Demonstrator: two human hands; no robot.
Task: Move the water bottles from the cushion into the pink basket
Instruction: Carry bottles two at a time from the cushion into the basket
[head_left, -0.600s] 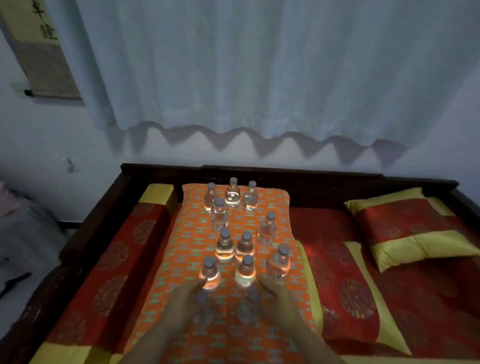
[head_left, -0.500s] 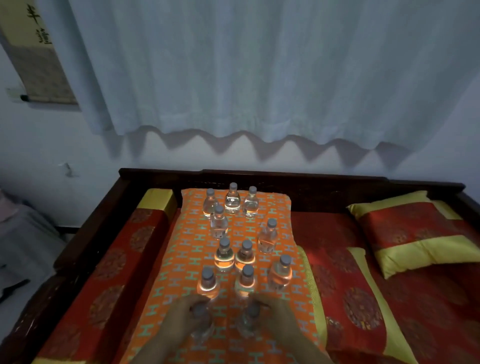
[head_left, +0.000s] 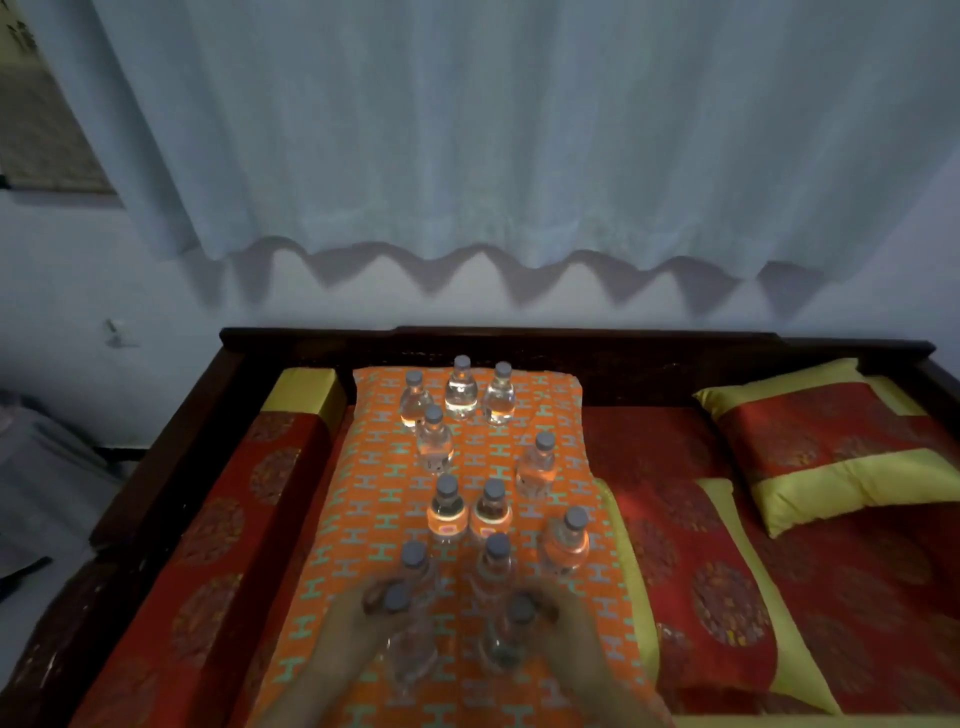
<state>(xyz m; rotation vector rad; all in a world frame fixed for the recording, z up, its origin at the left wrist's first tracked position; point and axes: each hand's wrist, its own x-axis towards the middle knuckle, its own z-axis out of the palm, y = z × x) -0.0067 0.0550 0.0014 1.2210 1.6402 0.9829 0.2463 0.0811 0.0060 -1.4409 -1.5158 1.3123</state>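
Water bottles (head_left: 470, 499): upright, clustered on orange cushion (head_left: 363, 499). Nearest two are wrapped by left hand (head_left: 358, 623) and right hand (head_left: 563, 618), fingers curled, grip firmness blurred. Vertical lift advised, neighbours avoided. Pink basket unseen.

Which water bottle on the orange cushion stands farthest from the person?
The middle bottle of the back row of three, by the dark wooden headboard. Its cap sits highest in the view, just above its two neighbours'.

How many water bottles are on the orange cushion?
12. Three stand at the back, two behind the middle, a pair in the middle, three nearer, and one in each hand: left hand, right hand. None seems hidden.
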